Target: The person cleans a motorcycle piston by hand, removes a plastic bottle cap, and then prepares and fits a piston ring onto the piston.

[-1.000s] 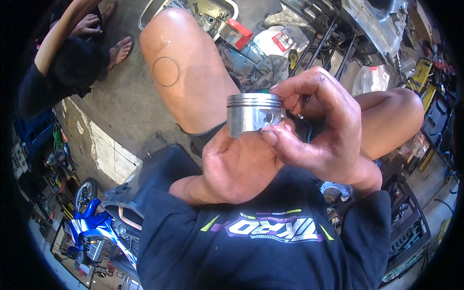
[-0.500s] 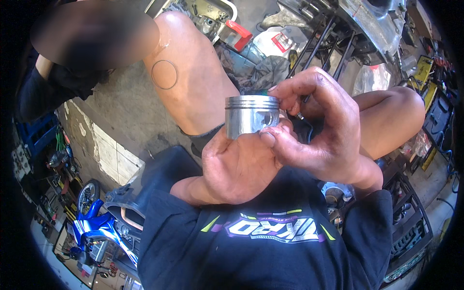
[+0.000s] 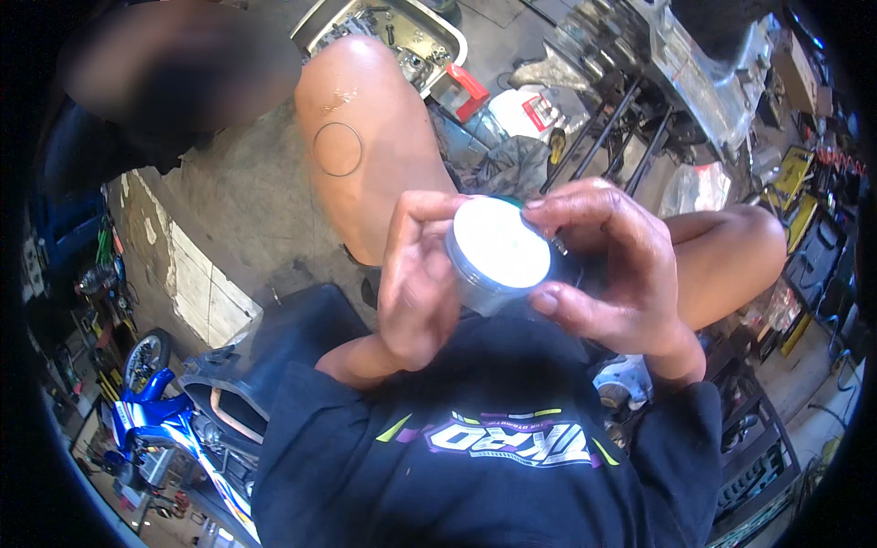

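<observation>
A silvery engine piston point(image 3: 501, 245) is held in front of my chest, tilted so that its bright round crown shows; the crown is washed out by glare. My left hand point(image 3: 420, 279) is closed about its left side, slightly blurred, with some fingertips hidden behind the piston. On the other side, my right hand point(image 3: 626, 260) curves around the edge, forefinger at the upper rim and thumb at the lower right. The grooves below the crown are only partly visible. A thin piston ring point(image 3: 362, 150) lies flat on my bare left thigh.
Beyond my left knee sits a metal tray point(image 3: 461, 46) of engine parts. A red-and-white container point(image 3: 525, 111) and dark rags lie between my legs. A metal engine frame point(image 3: 703, 68) stands ahead right. At the lower left is a blue motorcycle point(image 3: 151, 416); another person point(image 3: 100, 178) is at upper left.
The piston has tipped from upright, side showing, to crown facing up toward me. My left hand has turned from palm-up underneath to gripping its left side.
</observation>
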`<action>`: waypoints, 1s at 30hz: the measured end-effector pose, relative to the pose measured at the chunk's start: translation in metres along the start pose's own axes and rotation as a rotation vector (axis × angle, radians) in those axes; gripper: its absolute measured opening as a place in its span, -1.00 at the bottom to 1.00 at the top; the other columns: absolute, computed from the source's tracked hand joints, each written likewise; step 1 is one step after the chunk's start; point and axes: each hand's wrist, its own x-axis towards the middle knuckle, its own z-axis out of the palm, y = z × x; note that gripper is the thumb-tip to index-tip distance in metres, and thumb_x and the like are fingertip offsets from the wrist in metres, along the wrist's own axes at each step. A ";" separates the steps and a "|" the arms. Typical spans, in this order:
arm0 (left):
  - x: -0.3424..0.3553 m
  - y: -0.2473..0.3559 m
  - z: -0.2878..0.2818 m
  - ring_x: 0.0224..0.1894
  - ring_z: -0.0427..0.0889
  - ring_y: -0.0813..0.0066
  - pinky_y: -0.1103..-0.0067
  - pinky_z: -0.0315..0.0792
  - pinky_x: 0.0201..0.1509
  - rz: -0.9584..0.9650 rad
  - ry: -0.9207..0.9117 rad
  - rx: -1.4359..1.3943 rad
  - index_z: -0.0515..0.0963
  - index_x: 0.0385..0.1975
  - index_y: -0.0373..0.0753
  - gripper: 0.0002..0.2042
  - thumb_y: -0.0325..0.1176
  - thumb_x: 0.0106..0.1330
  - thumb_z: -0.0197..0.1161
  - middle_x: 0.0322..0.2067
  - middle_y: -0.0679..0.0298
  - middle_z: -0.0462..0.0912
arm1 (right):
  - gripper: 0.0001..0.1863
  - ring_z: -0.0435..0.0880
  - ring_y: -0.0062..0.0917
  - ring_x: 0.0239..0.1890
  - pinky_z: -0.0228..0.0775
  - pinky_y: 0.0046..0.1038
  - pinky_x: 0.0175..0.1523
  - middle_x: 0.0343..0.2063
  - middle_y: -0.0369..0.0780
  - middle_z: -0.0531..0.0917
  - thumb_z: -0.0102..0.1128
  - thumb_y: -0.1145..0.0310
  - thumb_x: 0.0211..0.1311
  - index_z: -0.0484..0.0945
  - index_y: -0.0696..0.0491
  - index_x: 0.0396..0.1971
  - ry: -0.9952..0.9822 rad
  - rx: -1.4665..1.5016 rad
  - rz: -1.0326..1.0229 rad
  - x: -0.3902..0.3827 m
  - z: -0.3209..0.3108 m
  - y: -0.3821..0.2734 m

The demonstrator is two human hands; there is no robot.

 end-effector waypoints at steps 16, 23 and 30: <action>0.017 0.021 -0.008 -0.12 0.58 0.19 0.41 0.50 -0.03 0.478 -0.184 0.851 0.41 0.00 -0.34 -0.46 -0.44 -0.03 0.45 -0.15 0.02 0.52 | -0.25 0.65 -0.33 -0.10 0.52 -0.35 0.02 -0.09 -0.10 0.62 0.60 0.39 -0.26 0.53 0.13 0.09 -0.085 -0.135 -0.070 0.013 -0.001 -0.010; 0.015 0.022 -0.014 -0.11 0.59 0.18 0.41 0.50 -0.03 0.482 -0.220 0.791 0.34 0.02 -0.32 -0.39 -0.47 -0.06 0.50 -0.13 0.01 0.50 | -0.35 0.64 -0.27 -0.02 0.52 -0.32 0.04 -0.09 -0.11 0.63 0.55 0.49 -0.30 0.56 0.11 -0.02 -0.091 -0.161 -0.107 0.016 0.003 -0.012; 0.017 0.021 -0.012 -0.07 0.61 0.14 0.36 0.54 0.01 0.659 -0.272 0.824 0.34 0.00 -0.29 -0.38 -0.59 -0.11 0.51 -0.12 0.01 0.51 | -0.33 0.63 -0.27 -0.03 0.54 -0.32 0.03 -0.09 -0.11 0.63 0.53 0.54 -0.31 0.54 0.12 -0.02 -0.066 -0.165 -0.133 0.013 0.005 -0.011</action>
